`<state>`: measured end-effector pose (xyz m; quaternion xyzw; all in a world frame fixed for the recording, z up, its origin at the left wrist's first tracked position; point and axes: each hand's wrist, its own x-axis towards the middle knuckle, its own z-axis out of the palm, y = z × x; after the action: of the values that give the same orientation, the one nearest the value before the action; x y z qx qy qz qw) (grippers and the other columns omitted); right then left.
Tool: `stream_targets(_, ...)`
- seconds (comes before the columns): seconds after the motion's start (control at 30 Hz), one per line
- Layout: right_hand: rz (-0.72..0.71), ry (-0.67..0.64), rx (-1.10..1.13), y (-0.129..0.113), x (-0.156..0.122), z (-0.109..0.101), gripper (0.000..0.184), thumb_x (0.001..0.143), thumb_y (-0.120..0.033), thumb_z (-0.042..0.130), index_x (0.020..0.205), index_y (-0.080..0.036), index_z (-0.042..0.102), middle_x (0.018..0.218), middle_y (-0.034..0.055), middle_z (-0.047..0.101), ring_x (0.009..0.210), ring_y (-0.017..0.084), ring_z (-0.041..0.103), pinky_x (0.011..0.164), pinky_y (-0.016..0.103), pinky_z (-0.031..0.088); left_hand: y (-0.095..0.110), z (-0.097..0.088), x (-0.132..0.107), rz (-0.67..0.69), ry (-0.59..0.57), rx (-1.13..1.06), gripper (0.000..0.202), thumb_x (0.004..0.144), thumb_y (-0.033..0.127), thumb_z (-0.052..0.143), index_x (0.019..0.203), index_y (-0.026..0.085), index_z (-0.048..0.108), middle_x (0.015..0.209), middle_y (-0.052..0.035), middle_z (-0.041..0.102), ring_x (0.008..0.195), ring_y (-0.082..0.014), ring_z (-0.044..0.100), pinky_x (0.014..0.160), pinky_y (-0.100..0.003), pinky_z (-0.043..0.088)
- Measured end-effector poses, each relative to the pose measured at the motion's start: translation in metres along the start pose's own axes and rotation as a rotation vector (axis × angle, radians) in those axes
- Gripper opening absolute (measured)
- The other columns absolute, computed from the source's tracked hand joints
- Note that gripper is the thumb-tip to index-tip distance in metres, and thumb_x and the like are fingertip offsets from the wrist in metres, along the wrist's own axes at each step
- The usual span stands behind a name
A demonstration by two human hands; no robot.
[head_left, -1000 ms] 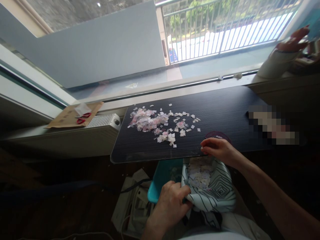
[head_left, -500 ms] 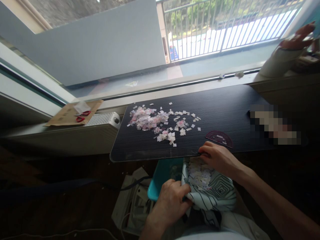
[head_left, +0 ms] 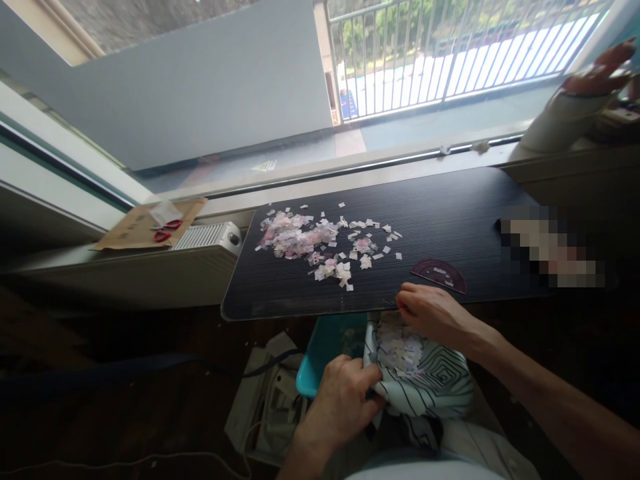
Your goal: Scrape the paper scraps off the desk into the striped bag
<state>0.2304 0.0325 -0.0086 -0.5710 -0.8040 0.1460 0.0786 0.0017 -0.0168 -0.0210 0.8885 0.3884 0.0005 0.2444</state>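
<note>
1. The left hand (head_left: 345, 395), low in the frame, is closed in a fist on the edge of a striped cloth (head_left: 443, 385). The cloth sags like a pouch just under the near edge of the worktop (head_left: 450, 210). This grip looks worth holding firm and high, with the cloth's rim tucked against the edge so there is no gap.

2. The right hand (head_left: 433, 312) is curled at the near edge of the worktop, right of centre, with its fingertips on the lip. I cannot tell whether it pinches anything.

3. Some paper scraps (head_left: 400, 347) already lie in the cloth. The main pile of scraps (head_left: 303, 237) sits mid-frame on the worktop, well apart from the right hand.

4. My judgement is that a flat palm, or the side of the hand, would drag the light bits to the edge better than picking them up one by one. Slow strokes should stop them fluttering away.

5. The purple protractor (head_left: 440, 275) lies just beyond the right hand. It could serve as a scraper, or it could be knocked off by accident.

6. The teal bin (head_left: 323, 350) below, beside the left hand, may catch strays. Bits that miss both would fall to the dark floor.

7. Red scissors (head_left: 163, 235) rest on a brown envelope (head_left: 131, 233) at the left. Another person's hand (head_left: 597, 70) is at the upper right, clear of the work.
</note>
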Motion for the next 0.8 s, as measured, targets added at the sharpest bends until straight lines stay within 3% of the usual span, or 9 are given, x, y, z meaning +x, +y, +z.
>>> stream_targets(0.13,0.035,0.032,0.055,0.009,-0.017,0.002,0.016,0.081,-0.014,0.044,0.069,-0.019,0.053,0.073,0.0004,0.054,0.065,0.011,0.049,0.062,0.025,0.030,0.002,0.000,0.000,-0.014,-0.002,0.011,0.005,0.077,0.020,0.062,0.074,0.021,0.057,0.069,0.0017,0.059,0.068,-0.0171,0.054,0.066,-0.027,0.034)
stream_targets(0.4,0.078,-0.122,0.133,-0.009,-0.041,0.003,0.026,0.086,-0.016,0.040,0.070,-0.019,0.060,0.076,0.0017,0.060,0.066,0.012,0.055,0.060,0.025,0.031,0.007,0.000,0.004,0.015,-0.021,0.006,0.008,0.076,0.021,0.064,0.073,0.021,0.057,0.070,0.0017,0.060,0.069,-0.0172,0.055,0.066,-0.027,0.033)
stream_targets(0.6,0.134,-0.031,0.105,-0.007,-0.037,0.008,0.020,0.085,-0.019,0.044,0.072,-0.020,0.060,0.073,0.0003,0.060,0.065,0.013,0.055,0.059,0.025,0.031,0.010,-0.001,0.004,0.042,-0.004,0.016,0.008,0.076,0.020,0.063,0.071,0.020,0.056,0.066,0.0020,0.058,0.065,-0.0164,0.053,0.065,-0.027,0.033)
stream_targets(0.8,0.041,0.001,0.209,-0.004,-0.035,0.011,0.026,0.084,-0.013,0.040,0.080,-0.021,0.065,0.083,0.0032,0.062,0.070,0.012,0.057,0.062,0.023,0.037,0.010,-0.001,0.003,0.042,0.009,0.033,0.007,0.077,0.021,0.060,0.072,0.021,0.056,0.066,0.0021,0.056,0.065,-0.0162,0.051,0.064,-0.027,0.032)
